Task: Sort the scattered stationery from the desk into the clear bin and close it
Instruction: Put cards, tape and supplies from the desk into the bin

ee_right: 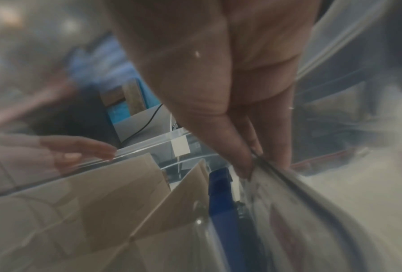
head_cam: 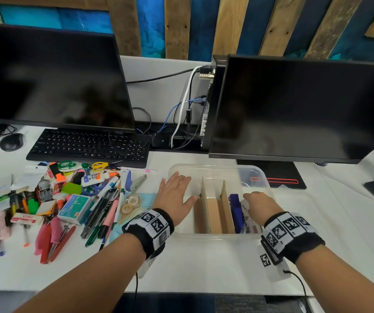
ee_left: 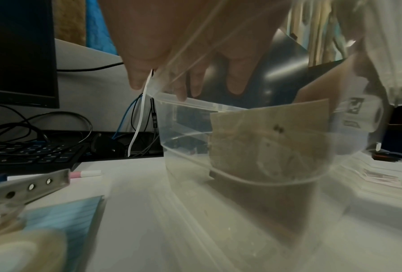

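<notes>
The clear bin [head_cam: 215, 236] stands mid-desk, split by two upright cardboard dividers [head_cam: 206, 208]. My left hand [head_cam: 180, 188] lies flat with spread fingers over the bin's left rim; the left wrist view shows its fingers [ee_left: 195, 77] straight above the bin wall [ee_left: 183, 132]. My right hand [head_cam: 253, 202] reaches into the right compartment, and in the right wrist view its thumb and fingers [ee_right: 249, 165] pinch the top edge of a white packet [ee_right: 300, 211]. A blue item [head_cam: 234, 206] stands beside that packet [head_cam: 246, 213]. The scattered stationery pile [head_cam: 68, 199] lies left of the bin.
Two dark monitors [head_cam: 52, 82] [head_cam: 303, 105] stand behind, with a black keyboard [head_cam: 86, 145], a mouse [head_cam: 12, 142] and cables [head_cam: 181, 114]. Tape rolls [head_cam: 131, 203] and a blue lined pad [head_cam: 146, 198] lie just left of the bin. A black tray [head_cam: 278, 177] sits behind it.
</notes>
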### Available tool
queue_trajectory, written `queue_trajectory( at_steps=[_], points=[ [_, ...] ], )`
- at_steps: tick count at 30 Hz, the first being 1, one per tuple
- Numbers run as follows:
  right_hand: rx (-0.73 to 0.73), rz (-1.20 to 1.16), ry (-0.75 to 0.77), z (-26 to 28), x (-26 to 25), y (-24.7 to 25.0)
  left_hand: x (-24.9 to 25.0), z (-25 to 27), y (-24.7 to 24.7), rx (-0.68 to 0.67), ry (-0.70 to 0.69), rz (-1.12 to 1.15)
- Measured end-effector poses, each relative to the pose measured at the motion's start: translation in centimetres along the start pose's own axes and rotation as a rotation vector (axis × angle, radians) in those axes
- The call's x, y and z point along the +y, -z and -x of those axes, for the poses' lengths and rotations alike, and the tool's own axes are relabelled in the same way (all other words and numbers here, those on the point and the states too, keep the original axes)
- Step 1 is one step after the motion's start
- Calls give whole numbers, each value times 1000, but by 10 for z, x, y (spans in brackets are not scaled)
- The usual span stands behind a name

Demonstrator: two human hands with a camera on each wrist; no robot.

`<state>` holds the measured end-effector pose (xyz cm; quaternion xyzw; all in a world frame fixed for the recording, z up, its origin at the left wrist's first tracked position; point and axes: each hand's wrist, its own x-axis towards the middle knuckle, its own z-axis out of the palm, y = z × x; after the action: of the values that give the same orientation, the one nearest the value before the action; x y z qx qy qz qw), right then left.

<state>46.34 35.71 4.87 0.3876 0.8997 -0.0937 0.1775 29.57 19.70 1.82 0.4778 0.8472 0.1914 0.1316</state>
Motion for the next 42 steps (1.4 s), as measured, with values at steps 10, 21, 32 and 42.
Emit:
queue_trajectory(
  at_steps=[10,21,32,42],
  points=[
    [-26,-26,-11,2,-3,4,-2,-1,0,63,3,70],
    [195,-250,75,12,-51,19,-35,22,18,312,3,221],
    [234,-365,247,21,-174,17,-138,56,54,-2,306,61],
    [26,-346,210,10,-256,-26,-234,76,87,-222,439,-36]
  ],
)
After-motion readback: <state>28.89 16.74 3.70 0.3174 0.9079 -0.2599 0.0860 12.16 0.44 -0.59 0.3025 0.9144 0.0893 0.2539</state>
